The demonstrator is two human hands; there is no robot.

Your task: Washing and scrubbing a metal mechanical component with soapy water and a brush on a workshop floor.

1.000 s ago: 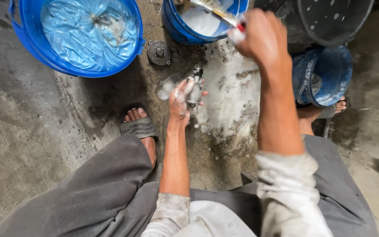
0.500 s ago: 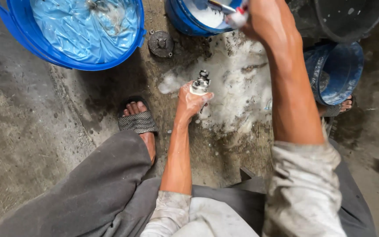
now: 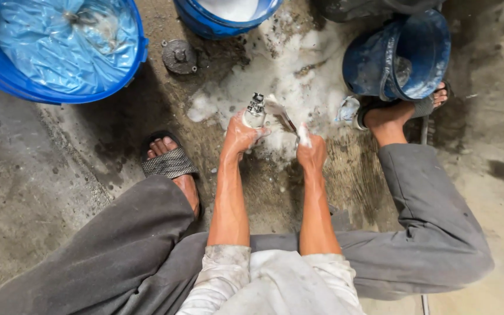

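Foam-blurred brush (image 3: pixel 281 114), perhaps, metal part (image 3: pixel 255 109)

left hand (image 3: pixel 241 135) gripping metal part (image 3: pixel 255 111), right hand (image 3: pixel 311 153) brush (image 3: pixel 282 116)

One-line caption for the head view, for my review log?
Crouched on wet concrete, left hand holds a small metal part while right hand brushes it with a soapy brush, blue buckets around.

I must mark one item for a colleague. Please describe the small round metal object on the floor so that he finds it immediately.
Start at the big blue tub lined with plastic, top left. Just right of its rim, on the wet concrete, lies a round metal disc. Unlike the buckets around it, it is flat, dark grey and has a knob in its middle.
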